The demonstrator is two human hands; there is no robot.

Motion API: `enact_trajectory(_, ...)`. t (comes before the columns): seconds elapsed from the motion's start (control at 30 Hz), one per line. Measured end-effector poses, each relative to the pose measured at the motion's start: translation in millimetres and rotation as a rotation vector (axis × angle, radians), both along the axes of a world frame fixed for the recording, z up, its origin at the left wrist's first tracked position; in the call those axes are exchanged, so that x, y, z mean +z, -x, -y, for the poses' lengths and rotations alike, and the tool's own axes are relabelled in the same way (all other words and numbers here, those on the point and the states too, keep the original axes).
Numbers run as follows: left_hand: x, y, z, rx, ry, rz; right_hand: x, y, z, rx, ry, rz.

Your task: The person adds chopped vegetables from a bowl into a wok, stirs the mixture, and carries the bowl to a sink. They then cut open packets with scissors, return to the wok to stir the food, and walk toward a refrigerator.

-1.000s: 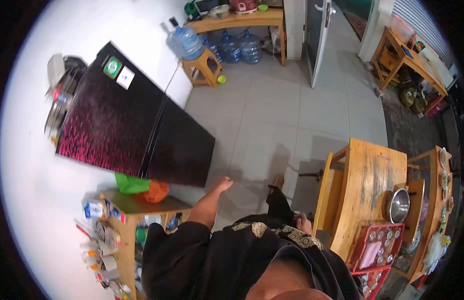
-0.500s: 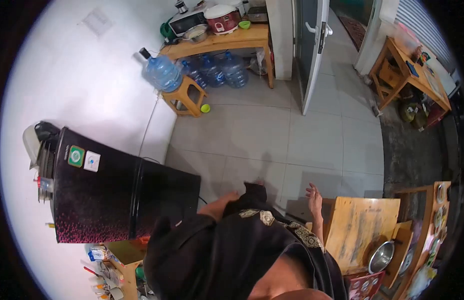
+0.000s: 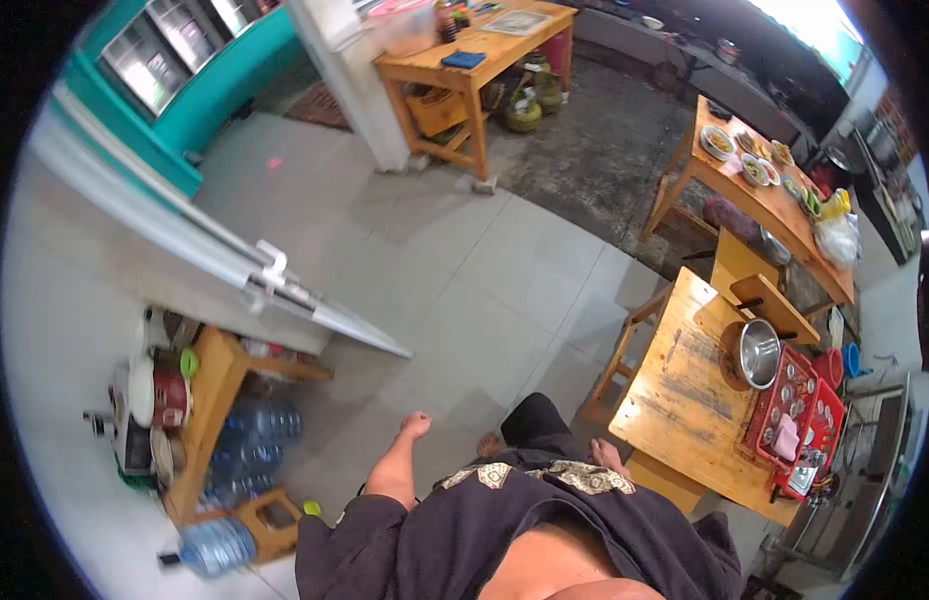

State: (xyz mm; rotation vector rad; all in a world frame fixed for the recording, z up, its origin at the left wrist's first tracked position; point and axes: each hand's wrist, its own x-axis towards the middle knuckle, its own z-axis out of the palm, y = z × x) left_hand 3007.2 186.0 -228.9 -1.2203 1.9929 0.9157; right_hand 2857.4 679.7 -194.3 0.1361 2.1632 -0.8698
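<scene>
My left hand hangs in front of my body over the tiled floor, its fingers curled in and nothing visible in them. My right hand is low beside my waist, close to the near left edge of a wooden table. Its fingers are too small and partly hidden to make out. On that table stand a steel bowl and a red basket with several cups and a pink cloth.
A white-edged door stands ajar at the left. Water jugs sit below a wooden table with a rice cooker. Dishes of food are on the far right table. A wooden bench sits beside the near table.
My view has turned to the right, so the fridge is out of sight and the dish tables show more. My left hand has come forward; my right hand has drawn lower, nearer the table.
</scene>
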Motion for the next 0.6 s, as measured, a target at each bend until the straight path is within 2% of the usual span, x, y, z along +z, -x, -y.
enact_trajectory(0.03, 3.9, 37.9, 17.9, -0.027, 0.023, -0.028, -20.7, 3.0, -0.8, 0.044, -0.035, -0.089)
enact_trajectory(0.1, -0.2, 111.6, 47.8, -0.095, 0.093, -0.116, -73.3, 2.6, 5.0, -0.042, -0.208, -0.212)
enact_trajectory(0.2, -1.9, 198.8, 69.4, -0.101, 0.043, -0.207, -103.2, 48.8, 6.6, -0.061, -0.370, -0.106)
enact_trajectory(0.3, -17.1, 284.4, 70.5, -0.097, 0.035, -0.243, -130.5, 143.3, 13.2, 0.002, -0.417, -0.042)
enact_trajectory(0.37, -33.4, 323.6, 69.5, -0.049, -0.136, -0.154, -180.3, 228.6, 33.4, 0.123, -0.268, -0.279)
enact_trajectory(0.4, -17.7, 349.1, 73.5, -0.133, -0.187, -0.088, -157.0, 275.2, 41.6, -0.042, 0.100, -0.319)
enact_trajectory(0.47, 11.0, 402.0, 63.4, -0.294, -0.317, 0.034, -88.9, 361.2, 74.0, -0.183, 0.069, -0.339)
enact_trajectory(0.5, 9.8, 424.7, 60.5, -0.278, -0.270, -0.021, -69.7, 396.8, 86.6, -0.259, 0.093, -0.295)
enact_trajectory(0.57, 2.2, 474.6, 68.8, -0.227, -0.156, -0.139, -58.5, 473.5, 104.3, -0.395, 0.156, -0.215)
enact_trajectory(0.6, -4.1, 503.2, 74.4, -0.169, -0.148, -0.117, -61.1, 504.7, 110.5, -0.385, 0.180, -0.279)
